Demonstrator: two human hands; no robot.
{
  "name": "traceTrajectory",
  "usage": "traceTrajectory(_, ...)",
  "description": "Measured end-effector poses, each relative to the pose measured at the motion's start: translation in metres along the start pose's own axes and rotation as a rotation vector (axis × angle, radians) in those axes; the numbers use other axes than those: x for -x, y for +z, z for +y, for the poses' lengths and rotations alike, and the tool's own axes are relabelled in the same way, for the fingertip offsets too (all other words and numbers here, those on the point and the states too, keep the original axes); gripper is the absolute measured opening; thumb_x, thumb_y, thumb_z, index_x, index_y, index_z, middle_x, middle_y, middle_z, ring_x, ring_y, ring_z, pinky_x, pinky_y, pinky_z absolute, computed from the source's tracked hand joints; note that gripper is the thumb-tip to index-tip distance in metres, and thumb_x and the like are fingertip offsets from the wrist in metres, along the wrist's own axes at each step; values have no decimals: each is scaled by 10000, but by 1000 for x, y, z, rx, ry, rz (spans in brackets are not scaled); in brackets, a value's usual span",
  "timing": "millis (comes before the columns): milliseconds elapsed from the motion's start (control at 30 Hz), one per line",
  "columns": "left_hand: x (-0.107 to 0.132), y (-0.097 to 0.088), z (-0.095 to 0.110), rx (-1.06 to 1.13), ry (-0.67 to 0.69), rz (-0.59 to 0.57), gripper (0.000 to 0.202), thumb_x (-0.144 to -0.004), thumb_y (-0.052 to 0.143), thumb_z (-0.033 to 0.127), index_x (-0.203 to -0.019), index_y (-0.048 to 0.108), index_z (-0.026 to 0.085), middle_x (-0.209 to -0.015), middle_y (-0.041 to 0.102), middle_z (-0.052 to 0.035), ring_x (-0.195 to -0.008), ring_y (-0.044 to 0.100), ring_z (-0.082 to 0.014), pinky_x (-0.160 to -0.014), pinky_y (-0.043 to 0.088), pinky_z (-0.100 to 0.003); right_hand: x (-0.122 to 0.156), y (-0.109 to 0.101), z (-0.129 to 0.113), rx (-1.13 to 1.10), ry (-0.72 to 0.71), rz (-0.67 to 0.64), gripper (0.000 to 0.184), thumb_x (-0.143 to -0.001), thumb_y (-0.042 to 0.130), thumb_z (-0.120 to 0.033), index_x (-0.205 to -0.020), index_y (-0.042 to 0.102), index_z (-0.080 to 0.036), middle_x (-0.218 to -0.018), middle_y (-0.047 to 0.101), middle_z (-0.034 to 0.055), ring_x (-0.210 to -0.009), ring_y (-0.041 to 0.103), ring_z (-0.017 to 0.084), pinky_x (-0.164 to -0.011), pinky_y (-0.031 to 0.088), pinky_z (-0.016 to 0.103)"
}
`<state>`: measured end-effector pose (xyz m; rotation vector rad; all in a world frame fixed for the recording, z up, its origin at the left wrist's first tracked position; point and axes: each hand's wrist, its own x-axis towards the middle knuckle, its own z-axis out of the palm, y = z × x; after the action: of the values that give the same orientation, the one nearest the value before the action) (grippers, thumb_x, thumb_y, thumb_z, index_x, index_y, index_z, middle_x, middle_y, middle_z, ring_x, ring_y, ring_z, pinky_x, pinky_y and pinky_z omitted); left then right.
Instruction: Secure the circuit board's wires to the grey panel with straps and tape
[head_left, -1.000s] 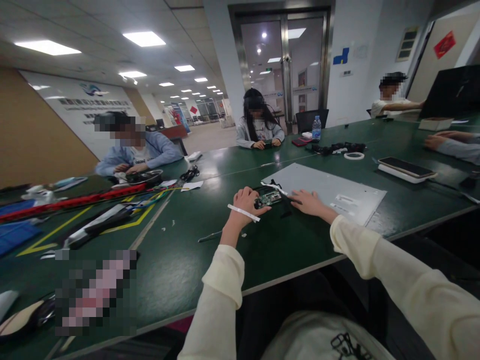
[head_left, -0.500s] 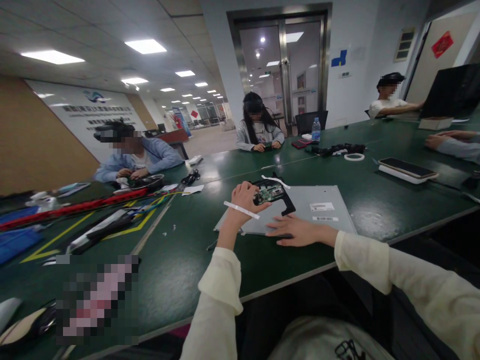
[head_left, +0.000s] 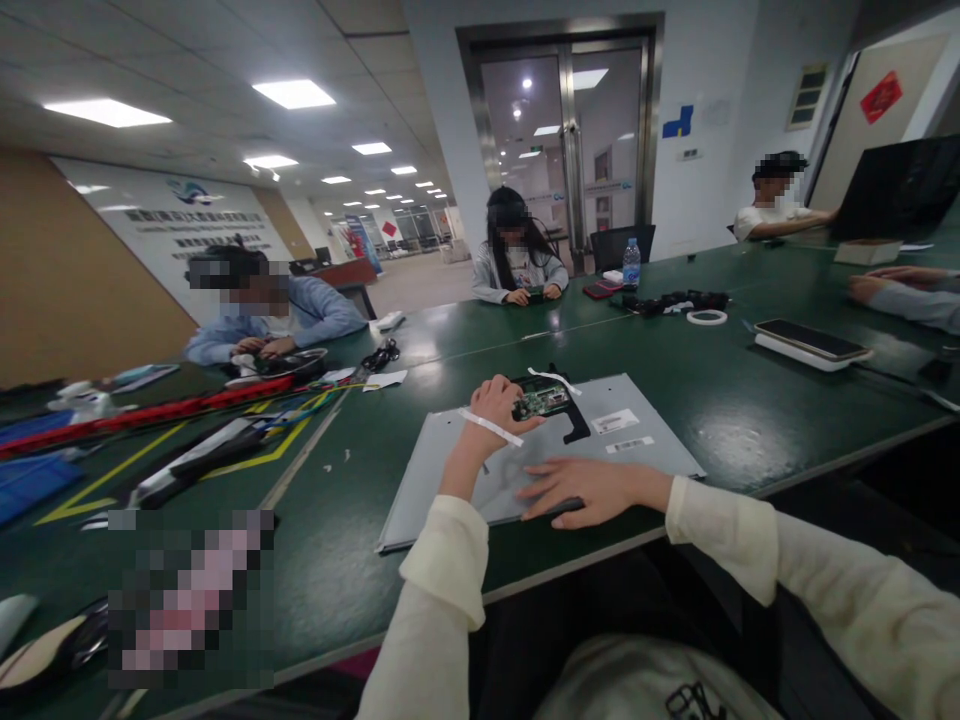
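Note:
My left hand (head_left: 495,408) is closed on the near-left side of a black frame with a green circuit board (head_left: 546,399). A white ribbon-like strip (head_left: 553,380) curves over this frame. Beneath lies a flat grey metal panel (head_left: 442,455) with two white labels, set askew on the table. Resting on the panel near its front edge, my right hand (head_left: 589,488) has its fingers spread. A small dark thing (head_left: 568,505) shows by its thumb; I cannot make out what it is. Another white strip (head_left: 491,427) crosses my left wrist.
Around the green table (head_left: 352,560) sit several other people. A phone on a white box (head_left: 814,345), a tape roll (head_left: 706,317) and a water bottle (head_left: 631,264) stand right and back. To the left lie a red strip (head_left: 187,408), cables and a blue bin (head_left: 34,482).
The grey panel has turned and slid left and toward me, so its left corner shows. My right hand has come slightly nearer; my left hand and the circuit board have hardly moved.

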<state>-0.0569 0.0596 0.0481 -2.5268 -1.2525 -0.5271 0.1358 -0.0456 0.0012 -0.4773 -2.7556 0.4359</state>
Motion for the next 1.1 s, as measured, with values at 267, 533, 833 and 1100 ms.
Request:
traceTrajectory(267,8,28,-8,6,-54,-154,513,-717,627,636,-1020,585,224,-1074,501,-73,-1034,494,-256,-904,414,-402,20,0,-15,188,15,219,399,-945,408,-252,-1316,550,-208,-1232,624,79,-1134,566,180,-977,434,341)
traceTrajectory(533,20,36,-14,12,-33,-234,480,-748,619,578,-1058,575,214,-1122,501,-99,-1074,502,-278,-903,426,-411,68,-11,29,314,672,365,533,-944,372,-407,-1437,397,-206,-1439,434,99,-1319,396,263,-1088,322,452)
traceTrajectory(833,22,34,-19,70,-109,-250,632,-752,576,628,-1239,520,229,-1192,535,-127,-1114,520,-300,-930,429,-441,83,4,63,400,925,143,596,-944,268,-547,-1469,347,-277,-1527,284,93,-1389,235,357,-1082,231,540)
traceTrajectory(1100,61,6,-60,154,-329,-322,690,-847,444,579,-1376,384,140,-1354,509,-173,-1262,478,-286,-1000,411,-392,85,2,85,443,868,108,610,-943,259,-561,-1478,332,-277,-1533,278,84,-1386,254,346,-1081,250,521)
